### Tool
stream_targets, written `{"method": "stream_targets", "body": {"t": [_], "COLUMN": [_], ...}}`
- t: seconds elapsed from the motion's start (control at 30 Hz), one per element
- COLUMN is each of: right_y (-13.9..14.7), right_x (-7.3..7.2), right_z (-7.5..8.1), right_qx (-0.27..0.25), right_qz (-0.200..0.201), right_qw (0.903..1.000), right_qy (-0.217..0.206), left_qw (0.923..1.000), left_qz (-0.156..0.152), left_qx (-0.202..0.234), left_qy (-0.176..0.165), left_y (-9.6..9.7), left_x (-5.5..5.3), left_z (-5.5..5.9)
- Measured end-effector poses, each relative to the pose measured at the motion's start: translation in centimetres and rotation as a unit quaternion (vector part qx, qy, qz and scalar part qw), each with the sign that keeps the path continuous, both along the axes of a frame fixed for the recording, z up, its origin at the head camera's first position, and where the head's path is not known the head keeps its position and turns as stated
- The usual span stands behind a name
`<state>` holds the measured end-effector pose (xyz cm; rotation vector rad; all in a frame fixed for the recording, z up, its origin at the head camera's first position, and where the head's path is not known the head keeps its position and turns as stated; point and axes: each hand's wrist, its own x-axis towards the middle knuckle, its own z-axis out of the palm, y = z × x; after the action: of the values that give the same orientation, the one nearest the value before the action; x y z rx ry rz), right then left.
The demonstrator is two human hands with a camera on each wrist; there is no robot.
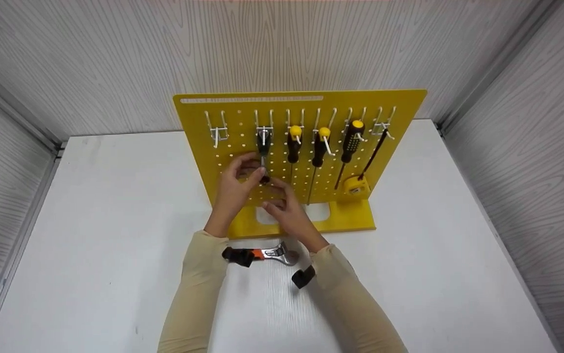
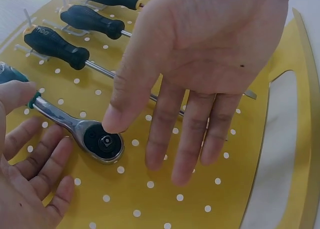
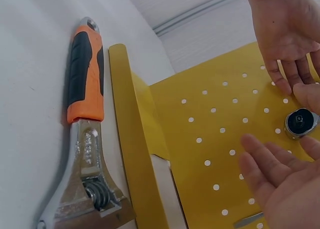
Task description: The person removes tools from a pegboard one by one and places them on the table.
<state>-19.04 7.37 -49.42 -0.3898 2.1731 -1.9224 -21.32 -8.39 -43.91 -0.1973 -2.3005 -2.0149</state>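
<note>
A ratchet wrench (image 2: 102,139) hangs head down from a white hook on the yellow pegboard (image 1: 235,220). My left hand (image 1: 232,189) is beside its handle, the thumb lying across the neck and the other fingers loosely extended. From the right, my right hand (image 1: 289,213) reaches in with relaxed fingers. One of its fingertips (image 2: 114,121) is right at the rim of the round ratchet head in the left wrist view. Between my forearms on the table lies an adjustable wrench (image 3: 86,84) with an orange and black handle.
Several black screwdrivers (image 1: 320,147) with yellow ends hang right of the ratchet. A yellow tape measure (image 1: 356,185) hangs by a black strap at the far right. Another white hook (image 1: 217,136) is at the board's upper left. White table (image 1: 115,220) surrounds the stand.
</note>
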Motion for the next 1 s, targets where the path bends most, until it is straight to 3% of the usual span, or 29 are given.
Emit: {"method": "stream_targets", "body": {"t": [0.13, 0.33, 0.53, 1.0], "right_y": [0.0, -0.1, 0.0, 0.1], "right_x": [0.0, 0.8, 0.3, 1.2], "right_z": [0.1, 2.2, 0.1, 0.4], "right_qx": [-0.022, -0.047, -0.038, -0.073], "right_qz": [0.005, 0.010, -0.007, -0.027], "right_qw": [0.9997, 0.9986, 0.9991, 0.9969], "right_qy": [0.014, 0.024, 0.019, -0.008], "left_qw": [0.9999, 0.9996, 0.9995, 0.9994], "left_qz": [0.002, 0.001, 0.010, 0.011], "left_qx": [-0.012, -0.021, -0.026, -0.022], "left_qy": [0.002, 0.017, 0.015, 0.026], "left_y": [0.3, 0.6, 0.6, 0.8], "left_x": [0.0, 0.1, 0.2, 0.9], "left_z": [0.1, 0.2, 0.1, 0.3]}}
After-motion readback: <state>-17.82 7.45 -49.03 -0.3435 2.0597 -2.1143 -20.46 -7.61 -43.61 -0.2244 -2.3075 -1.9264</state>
